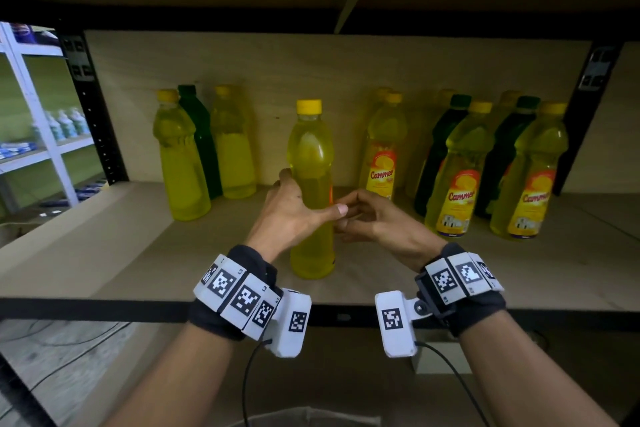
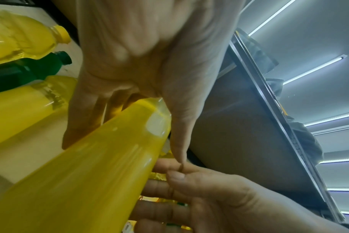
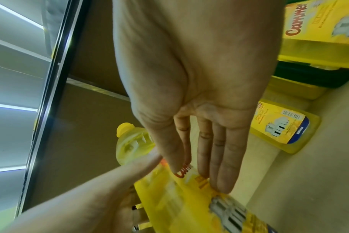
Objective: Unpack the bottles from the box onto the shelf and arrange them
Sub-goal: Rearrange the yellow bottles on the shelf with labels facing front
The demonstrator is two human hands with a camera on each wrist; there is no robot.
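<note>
A yellow bottle (image 1: 311, 149) with a yellow cap stands upright near the middle front of the wooden shelf (image 1: 104, 253). My left hand (image 1: 294, 208) grips its body, thumb across the front and fingers round the back. My right hand (image 1: 360, 215) lies against the bottle's right side. In the right wrist view its straight fingers (image 3: 219, 157) touch the orange-and-yellow label of the bottle (image 3: 189, 197). In the left wrist view the left hand (image 2: 139, 63) wraps the bottle (image 2: 80, 173), its thumb meeting the right hand (image 2: 199, 189).
Two yellow bottles (image 1: 180, 163) and a green bottle (image 1: 201, 135) stand at the back left. Several labelled yellow bottles (image 1: 453, 177) and green ones fill the back right. Black posts (image 1: 93, 107) frame the shelf, with another board close above. A white rack (image 1: 34, 114) stands far left.
</note>
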